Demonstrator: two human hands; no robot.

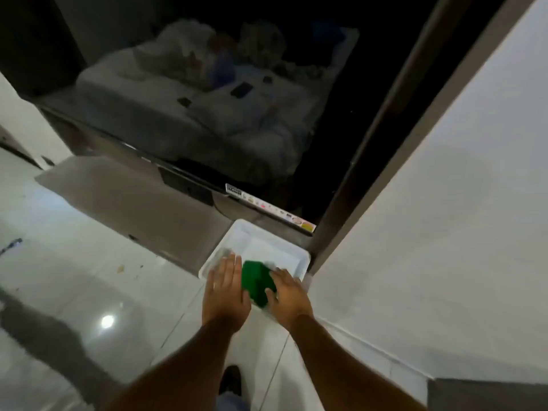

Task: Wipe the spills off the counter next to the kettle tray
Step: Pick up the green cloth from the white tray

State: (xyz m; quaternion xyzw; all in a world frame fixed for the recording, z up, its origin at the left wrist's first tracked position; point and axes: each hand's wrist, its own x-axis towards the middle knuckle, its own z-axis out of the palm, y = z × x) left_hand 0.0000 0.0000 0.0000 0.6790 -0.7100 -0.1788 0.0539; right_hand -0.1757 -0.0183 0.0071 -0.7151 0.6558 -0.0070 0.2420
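A folded green cloth (255, 282) lies at the near edge of a white rectangular tray (292, 253), low down by the wall corner. My right hand (289, 295) rests on the cloth's right side, thumb and fingers curled around it. My left hand (226, 289) is flat with its fingers stretched out, just left of the cloth and over the tray's near left rim. No kettle is in view, and I see no spill. The picture is blurred by motion.
A brown counter (133, 200) runs left of the tray under a large dark screen (237, 99) that reflects a bed. A white wall (430, 218) stands close on the right. Glossy white floor tiles (74, 292) carry small bits of dirt at the left.
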